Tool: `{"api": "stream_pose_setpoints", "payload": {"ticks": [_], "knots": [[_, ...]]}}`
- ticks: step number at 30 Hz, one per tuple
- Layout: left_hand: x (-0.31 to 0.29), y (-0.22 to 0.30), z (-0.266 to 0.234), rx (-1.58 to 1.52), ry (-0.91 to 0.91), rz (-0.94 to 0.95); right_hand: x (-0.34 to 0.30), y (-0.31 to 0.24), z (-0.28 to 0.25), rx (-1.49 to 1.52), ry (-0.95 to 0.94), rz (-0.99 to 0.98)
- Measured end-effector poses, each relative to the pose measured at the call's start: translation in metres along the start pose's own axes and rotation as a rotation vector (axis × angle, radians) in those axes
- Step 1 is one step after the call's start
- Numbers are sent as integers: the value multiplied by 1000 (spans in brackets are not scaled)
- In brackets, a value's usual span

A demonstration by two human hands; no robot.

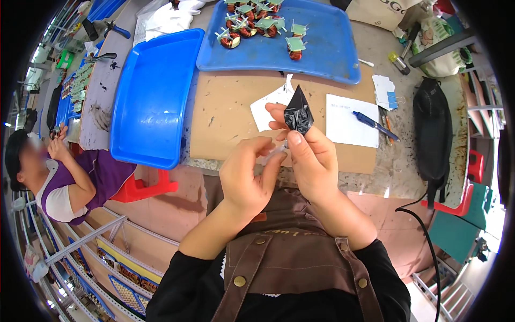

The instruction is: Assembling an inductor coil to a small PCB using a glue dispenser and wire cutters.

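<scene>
In front of my apron, above the near edge of the workbench, both my hands are close together. A crumpled, shiny black plastic piece (pixel 299 114) with a pointed top stands up out of my right hand (pixel 314 161), its thumb pressed near the lower end. My left hand (pixel 247 170) is closed, thumb and index finger pinching a small translucent piece (pixel 274 152) beside the right thumb. What this piece is, and whether it joins the black plastic, is hidden by the fingers. Behind them lies a white paper sheet (pixel 262 111) on brown cardboard (pixel 220 121).
A blue tray (pixel 335 67) holds several copper coils with green boards; another blue tray (pixel 153 102) stands at left. A blue pen (pixel 370 123) lies on paper at right, near a black pouch (pixel 432 129). A co-worker in purple (pixel 102 177) sits at far left.
</scene>
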State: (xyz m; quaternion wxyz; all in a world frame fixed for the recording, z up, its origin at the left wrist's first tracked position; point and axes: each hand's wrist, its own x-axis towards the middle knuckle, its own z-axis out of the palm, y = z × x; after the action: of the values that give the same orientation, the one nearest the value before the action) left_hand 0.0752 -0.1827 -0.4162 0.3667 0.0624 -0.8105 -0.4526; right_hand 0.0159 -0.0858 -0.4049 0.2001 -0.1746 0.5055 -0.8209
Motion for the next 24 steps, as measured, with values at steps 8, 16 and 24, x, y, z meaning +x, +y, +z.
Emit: {"api": "stream_pose_setpoints", "payload": {"ticks": [8,16,24], "knots": [[0,1,3,229,-246,203,-5,4,-7,-144,-41,-116],[-11,8,1,199,-390,229,-7,1,-17,-333,52,72],[-15,5,5,192,-451,252,-1,10,-24,-249,104,105]]}}
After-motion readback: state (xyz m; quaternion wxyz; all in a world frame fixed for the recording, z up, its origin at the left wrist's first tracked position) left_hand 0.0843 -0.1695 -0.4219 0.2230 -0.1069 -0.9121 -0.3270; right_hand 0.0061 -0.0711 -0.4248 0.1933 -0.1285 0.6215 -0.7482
